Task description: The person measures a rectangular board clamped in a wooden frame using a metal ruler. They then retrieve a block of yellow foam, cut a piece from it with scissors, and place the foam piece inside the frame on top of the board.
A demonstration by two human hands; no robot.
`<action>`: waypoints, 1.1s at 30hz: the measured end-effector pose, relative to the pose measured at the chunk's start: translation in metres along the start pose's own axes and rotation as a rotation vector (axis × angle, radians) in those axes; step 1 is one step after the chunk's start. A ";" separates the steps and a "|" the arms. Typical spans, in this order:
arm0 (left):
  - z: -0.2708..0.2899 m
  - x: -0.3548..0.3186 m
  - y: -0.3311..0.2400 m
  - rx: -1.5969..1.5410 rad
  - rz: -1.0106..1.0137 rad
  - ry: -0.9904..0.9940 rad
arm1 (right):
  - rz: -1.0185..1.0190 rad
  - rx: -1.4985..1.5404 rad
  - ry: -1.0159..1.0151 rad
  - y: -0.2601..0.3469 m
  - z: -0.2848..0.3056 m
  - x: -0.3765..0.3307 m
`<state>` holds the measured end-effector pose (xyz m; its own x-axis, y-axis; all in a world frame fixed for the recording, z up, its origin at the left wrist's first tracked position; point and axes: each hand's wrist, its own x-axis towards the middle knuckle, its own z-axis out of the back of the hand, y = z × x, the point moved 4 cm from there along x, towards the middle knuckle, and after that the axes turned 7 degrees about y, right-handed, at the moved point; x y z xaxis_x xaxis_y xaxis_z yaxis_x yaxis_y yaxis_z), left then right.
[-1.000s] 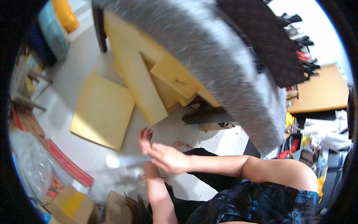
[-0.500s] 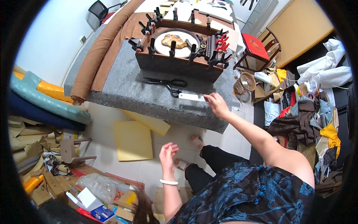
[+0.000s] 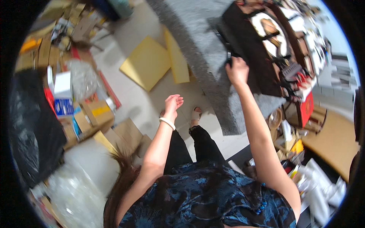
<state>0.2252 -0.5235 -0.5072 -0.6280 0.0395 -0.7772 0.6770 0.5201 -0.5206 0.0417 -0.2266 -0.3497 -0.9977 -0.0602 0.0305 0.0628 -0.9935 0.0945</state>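
My right hand (image 3: 238,70) reaches over the grey-covered table (image 3: 237,110), its fingers curled down beside a small black handle (image 3: 229,57). What they grip is hidden under the hand. A pair of black scissors (image 3: 222,38), smeared by motion, lies just beyond, along the side of a dark wooden box frame (image 3: 253,51). In that frame sits a white disc (image 3: 268,32) with a brown shape on it. My left hand (image 3: 173,102), a white bangle at its wrist, hangs over the floor with its fingers loosely extended and nothing in them.
Yellow boards (image 3: 146,62) lie on the floor by the table edge. Cardboard boxes (image 3: 97,114), clear plastic wrap (image 3: 78,186) and a black bag (image 3: 36,125) crowd the left. A red-seated chair (image 3: 307,108) and heaped scraps stand at the right.
The view has swung round and blurred, so the table now sits at the upper right. My right hand now covers the white strip's place, closer to the black handle; my left hand stays empty.
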 end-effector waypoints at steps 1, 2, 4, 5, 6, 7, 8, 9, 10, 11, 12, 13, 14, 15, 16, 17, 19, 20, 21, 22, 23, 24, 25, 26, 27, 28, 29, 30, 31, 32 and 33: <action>0.014 0.018 0.021 -0.052 0.038 -0.056 | 0.014 0.113 -0.078 -0.002 -0.002 -0.004; 0.028 0.037 0.044 -0.100 0.082 -0.105 | -0.010 0.099 -0.042 -0.003 -0.009 -0.004; 0.053 0.091 0.103 -0.218 0.184 -0.192 | 0.043 0.152 0.019 -0.003 -0.014 -0.004; 0.065 0.127 0.130 -0.299 0.207 -0.206 | 0.052 0.158 -0.004 -0.002 -0.023 -0.007; 0.072 0.160 0.157 -0.381 0.237 -0.217 | 0.083 0.108 -0.038 0.004 -0.025 -0.012; 0.076 0.191 0.181 -0.458 0.266 -0.225 | 0.109 0.067 -0.060 0.002 -0.029 -0.013; 0.073 0.220 0.189 -0.454 0.301 -0.238 | 0.102 0.037 -0.024 -0.006 -0.029 -0.012; 0.068 0.246 0.198 -0.453 0.301 -0.204 | 0.113 -0.057 -0.049 -0.011 -0.024 -0.015; 0.067 0.278 0.201 -0.454 0.291 -0.172 | 0.146 -0.149 -0.055 -0.009 -0.017 -0.011; 0.066 0.312 0.207 -0.438 0.290 -0.129 | 0.160 -0.213 -0.084 -0.014 -0.013 -0.011; 0.066 0.347 0.225 -0.513 0.274 -0.133 | 0.141 0.090 -0.027 -0.019 -0.010 -0.007; 0.077 0.381 0.242 -0.604 0.241 -0.164 | 0.149 0.094 0.013 -0.022 -0.014 0.004; 0.090 0.408 0.251 -0.477 0.082 -0.048 | 0.151 0.100 0.012 -0.022 -0.018 0.011; 0.102 0.422 0.255 -0.340 -0.073 0.056 | 0.093 0.197 0.027 -0.020 -0.022 0.020; 0.087 0.433 0.253 -0.510 0.035 0.015 | 0.016 0.235 0.035 -0.027 -0.011 0.015; 0.064 0.443 0.223 -0.635 0.166 0.005 | -0.105 0.265 0.005 -0.038 0.004 -0.002; 0.057 0.447 0.200 -0.871 0.236 -0.026 | -0.131 0.210 0.055 -0.048 0.017 0.003; 0.064 0.447 0.198 -0.964 0.201 0.002 | -0.112 0.198 0.080 -0.046 0.016 0.010; 0.070 0.446 0.192 -1.057 0.158 0.032 | -0.088 0.189 0.101 -0.043 0.016 0.016; 0.072 0.435 0.184 -1.119 0.099 -0.042 | 0.004 0.207 0.090 -0.033 0.017 0.020; 0.067 0.420 0.178 -1.116 0.071 -0.038 | 0.010 0.152 0.069 -0.017 0.028 0.011; 0.065 0.401 0.170 -1.116 0.037 -0.035 | 0.039 0.075 -0.006 0.002 0.038 0.003; 0.074 0.385 0.165 -1.133 -0.030 -0.054 | 0.104 0.019 -0.074 0.022 0.048 0.005; 0.065 0.359 0.147 -1.045 0.043 -0.054 | 0.138 -0.101 -0.067 0.037 0.064 -0.016; 0.064 0.331 0.122 -0.956 0.091 -0.059 | 0.149 -0.164 -0.113 0.054 0.071 -0.033; 0.071 0.313 0.104 -0.891 0.117 -0.086 | 0.194 -0.214 -0.156 0.075 0.075 -0.038; 0.088 0.313 0.102 -0.919 -0.002 -0.123 | 0.264 -0.114 -0.078 0.098 0.076 -0.035; 0.111 0.321 0.116 -0.957 -0.136 -0.172 | 0.347 -0.009 0.007 0.123 0.074 -0.027; 0.126 0.323 0.119 -0.973 -0.267 -0.218 | 0.450 0.008 0.176 0.164 0.059 -0.016; 0.118 0.292 0.064 -0.778 -0.177 -0.169 | 0.453 0.021 0.348 0.193 0.046 -0.021; 0.116 0.257 -0.006 -0.592 -0.119 -0.140 | 0.357 0.107 0.564 0.206 0.023 -0.014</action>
<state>0.1040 -0.6158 -0.7447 -0.6030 -0.1393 -0.7855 0.2525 0.9007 -0.3535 0.0688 -0.4286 -0.3075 -0.7739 -0.4528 -0.4428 0.3641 -0.8902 0.2740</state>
